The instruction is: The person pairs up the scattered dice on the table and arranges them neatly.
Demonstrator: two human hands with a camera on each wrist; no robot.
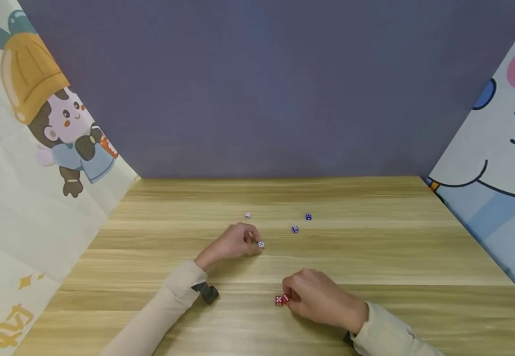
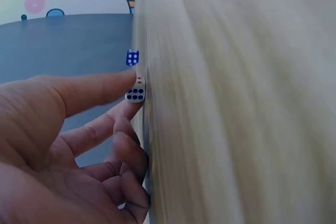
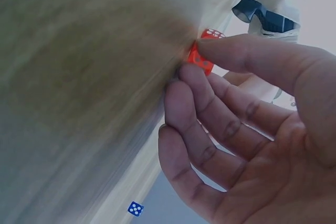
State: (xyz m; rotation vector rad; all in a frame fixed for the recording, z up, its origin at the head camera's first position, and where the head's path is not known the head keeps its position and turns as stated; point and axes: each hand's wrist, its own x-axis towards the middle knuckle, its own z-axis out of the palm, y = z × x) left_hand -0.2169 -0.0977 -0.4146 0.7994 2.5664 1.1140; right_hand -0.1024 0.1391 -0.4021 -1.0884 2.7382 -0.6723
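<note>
Right hand [image 1: 319,298] pinches red die [image 1: 286,298] beside second red die [image 1: 278,300]; left hand [image 1: 235,242] pinches white die [image 1: 261,244]. Likely positioning; next probably calls for careful release.

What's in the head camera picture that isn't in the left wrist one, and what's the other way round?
Only head: the right hand, two red dice and the cartoon in the orange hat. Only left wrist: six clear blue dots on the white die in the left hand. Both: that hand pinching that die, a blue die, the table and the pink snout.
</note>
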